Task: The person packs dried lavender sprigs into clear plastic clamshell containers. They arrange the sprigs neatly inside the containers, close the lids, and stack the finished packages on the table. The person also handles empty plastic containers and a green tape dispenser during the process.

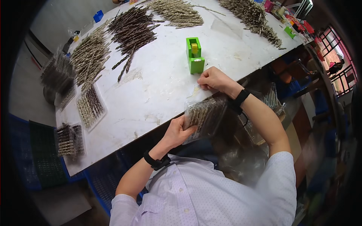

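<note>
My left hand (174,132) grips a clear plastic box (203,115) by its near left side, thumb across the front. Rows of beige and brown speckled bead-like strands show through the plastic, and the box hangs tilted at the table's edge. My right hand (215,80) is over the table just beyond the box, its fingers curled in a pinch. Whatever sits between those fingertips is too small to make out. A green tape dispenser (195,60) with a yellow roll stands right behind my right hand, apart from it.
On the white table (166,86) lie a dark brown strand pile (134,28), a beige pile (90,56) and more speckled strands (252,19). Filled clear boxes (91,105) stand along the left edge. A clear plastic sheet (226,28) lies at the back.
</note>
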A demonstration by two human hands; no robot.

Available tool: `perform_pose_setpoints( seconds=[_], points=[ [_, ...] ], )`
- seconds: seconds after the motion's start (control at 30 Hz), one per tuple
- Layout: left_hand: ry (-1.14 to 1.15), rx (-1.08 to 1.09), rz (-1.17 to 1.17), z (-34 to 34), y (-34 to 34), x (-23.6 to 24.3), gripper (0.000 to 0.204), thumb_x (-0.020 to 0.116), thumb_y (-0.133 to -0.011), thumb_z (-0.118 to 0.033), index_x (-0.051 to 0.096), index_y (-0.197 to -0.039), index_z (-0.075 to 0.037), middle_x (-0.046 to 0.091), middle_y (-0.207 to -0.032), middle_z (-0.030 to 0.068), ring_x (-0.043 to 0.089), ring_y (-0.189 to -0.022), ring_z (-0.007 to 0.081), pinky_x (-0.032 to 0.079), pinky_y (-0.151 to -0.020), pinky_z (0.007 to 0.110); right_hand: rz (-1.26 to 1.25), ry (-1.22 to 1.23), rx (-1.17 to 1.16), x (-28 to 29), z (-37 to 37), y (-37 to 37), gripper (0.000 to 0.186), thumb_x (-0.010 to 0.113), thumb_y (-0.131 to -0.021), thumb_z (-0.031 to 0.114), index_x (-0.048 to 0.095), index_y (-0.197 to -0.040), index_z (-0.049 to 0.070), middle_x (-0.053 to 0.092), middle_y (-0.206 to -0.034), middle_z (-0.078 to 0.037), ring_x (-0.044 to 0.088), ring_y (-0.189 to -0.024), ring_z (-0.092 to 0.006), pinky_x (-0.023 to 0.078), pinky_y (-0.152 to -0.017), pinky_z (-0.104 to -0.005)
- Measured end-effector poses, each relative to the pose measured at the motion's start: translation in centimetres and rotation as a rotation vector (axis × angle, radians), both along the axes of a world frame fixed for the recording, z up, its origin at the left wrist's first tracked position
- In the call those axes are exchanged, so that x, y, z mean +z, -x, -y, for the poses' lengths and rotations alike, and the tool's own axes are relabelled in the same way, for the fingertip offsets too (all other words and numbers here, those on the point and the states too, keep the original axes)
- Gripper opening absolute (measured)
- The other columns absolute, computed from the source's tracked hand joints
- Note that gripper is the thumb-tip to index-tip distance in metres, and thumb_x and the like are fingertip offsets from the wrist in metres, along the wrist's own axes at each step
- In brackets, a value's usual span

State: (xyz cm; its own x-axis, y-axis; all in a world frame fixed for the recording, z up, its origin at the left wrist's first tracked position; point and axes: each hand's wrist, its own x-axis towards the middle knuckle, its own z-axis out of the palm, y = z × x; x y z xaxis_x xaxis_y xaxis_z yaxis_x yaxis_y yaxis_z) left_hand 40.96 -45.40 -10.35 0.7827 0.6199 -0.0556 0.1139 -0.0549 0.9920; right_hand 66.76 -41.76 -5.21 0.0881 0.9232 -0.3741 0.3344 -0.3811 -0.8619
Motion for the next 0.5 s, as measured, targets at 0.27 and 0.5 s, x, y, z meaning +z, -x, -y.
perform_pose_setpoints(
  seconds=[0.27,0.5],
  points=[
    [-0.62,-0.059,0.212,1.5,1.6,4.9,0.033,0.072,-0.066,-0.002,0.064,-0.098,-0.002,0.067,-0.094,0.0099,0.054,-0.065,0.0245,0.047,-0.057,0.031,-0.478,0.13,0.206,2.1,5.8,3.3,0.017,0.068,-0.088,0.019,0.064,-0.078,0.006,0.061,-0.07,0.001,0.047,-0.059,-0.0035,0.036,-0.053,-0.0189],
    [-1.146,-0.096,0.285,2.9,2.9,7.1,0.032,0.067,-0.062,-0.007,0.065,-0.094,-0.005,0.068,-0.099,0.0057,0.057,-0.066,0.0173,0.05,-0.054,0.028,-0.054,-0.029,0.496,4.3,9.4,5.5,0.018,0.069,-0.081,0.018,0.066,-0.078,0.001,0.061,-0.07,-0.002,0.053,-0.065,-0.0083,0.044,-0.06,-0.0263]
  ],
)
